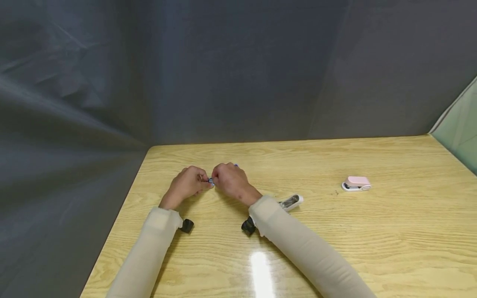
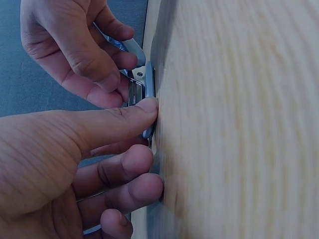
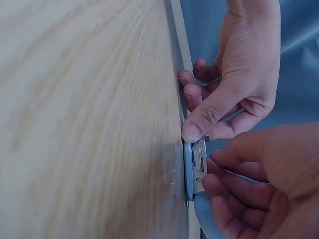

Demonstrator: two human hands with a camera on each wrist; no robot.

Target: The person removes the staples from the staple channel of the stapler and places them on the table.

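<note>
Both forearms, in pale sleeves, are reaching forward from the near edge and angling toward each other, so the two hands are meeting at the far left of the scene. The left hand (image 1: 187,182) is lying with its fingers curled and its thumb (image 2: 130,115) stretching out straight, the tip pressing down. The right hand (image 1: 229,179) is sitting just beside it, knuckles up, its fingers (image 3: 234,186) bending inward and seemingly pinching, though the head view is too small to confirm this. A dark wrist-worn unit is showing under each sleeve cuff.
</note>
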